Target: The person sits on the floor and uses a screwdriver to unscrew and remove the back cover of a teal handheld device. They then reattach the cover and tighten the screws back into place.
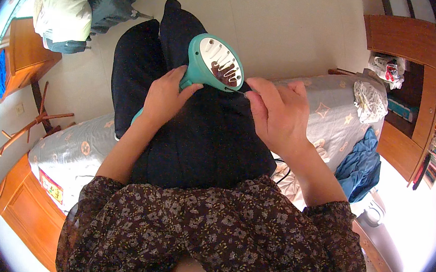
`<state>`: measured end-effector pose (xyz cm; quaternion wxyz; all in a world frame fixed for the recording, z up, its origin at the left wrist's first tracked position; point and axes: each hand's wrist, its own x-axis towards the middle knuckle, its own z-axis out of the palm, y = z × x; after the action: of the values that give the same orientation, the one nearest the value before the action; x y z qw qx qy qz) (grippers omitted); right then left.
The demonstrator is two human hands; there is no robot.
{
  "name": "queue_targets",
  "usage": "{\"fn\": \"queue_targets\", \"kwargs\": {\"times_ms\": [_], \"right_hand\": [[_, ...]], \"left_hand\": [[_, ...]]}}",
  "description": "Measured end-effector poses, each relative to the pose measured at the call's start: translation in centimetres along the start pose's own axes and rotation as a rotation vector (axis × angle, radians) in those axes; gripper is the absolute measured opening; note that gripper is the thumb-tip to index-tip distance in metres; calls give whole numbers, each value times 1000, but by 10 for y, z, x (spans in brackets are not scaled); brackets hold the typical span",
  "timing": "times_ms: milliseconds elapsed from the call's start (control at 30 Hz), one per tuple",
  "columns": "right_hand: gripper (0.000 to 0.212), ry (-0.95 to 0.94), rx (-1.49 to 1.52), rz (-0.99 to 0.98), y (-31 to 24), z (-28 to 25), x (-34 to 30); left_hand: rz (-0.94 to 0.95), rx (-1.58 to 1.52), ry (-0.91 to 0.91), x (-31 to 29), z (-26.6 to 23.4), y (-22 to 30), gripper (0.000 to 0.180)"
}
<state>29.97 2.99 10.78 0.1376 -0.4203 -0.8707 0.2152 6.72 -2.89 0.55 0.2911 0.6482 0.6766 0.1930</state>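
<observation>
A teal handheld garment steamer (191, 61), by its look, is held up over my lap, its oval plate facing up toward me. The plate (216, 51) is pale and shiny, with slots and small round spots, and its lower part shows dark brown streaks. My left hand (166, 96) is closed round the steamer's neck, thumb on the near side. A bit of teal handle shows below that wrist; the rest is hidden. My right hand (276, 110) pinches a thin dark rod (237, 91), whose tip meets the rim's lower right edge. What tool it belongs to cannot be made out.
Black trousers (197, 134) cover my legs. I sit on a bed with a grey patterned cover (331, 116). A blue cloth (361, 167) and a white cloth (370, 101) lie to the right, near a wooden cabinet (413, 45). A wooden coat rack (33, 122) stands left.
</observation>
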Motion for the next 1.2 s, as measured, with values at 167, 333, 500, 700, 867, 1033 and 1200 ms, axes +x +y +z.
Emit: {"fn": "queue_targets", "kwargs": {"times_ms": [167,333,500,700,867,1033,1200], "right_hand": [[38,55,109,-128,2,2,4],[46,6,132,-109,3,-1,3],[43,9,128,-112,4,-2,2],[30,191,106,-113,9,-10,1],[24,208,151,-53,7,-11,4],[17,247,224,-15,3,6,8],[11,248,211,8,-3,16,18]], "left_hand": [[-21,-5,-17,1,-1,2,50],[-26,-20,-12,1,-1,1,49],[-28,-15,-22,1,-1,0,50],[-21,-11,-13,1,1,-1,51],[-43,-13,-29,0,0,-1,51],[-37,34,-23,0,7,-4,51],[-27,52,1,-1,9,-3,50]]}}
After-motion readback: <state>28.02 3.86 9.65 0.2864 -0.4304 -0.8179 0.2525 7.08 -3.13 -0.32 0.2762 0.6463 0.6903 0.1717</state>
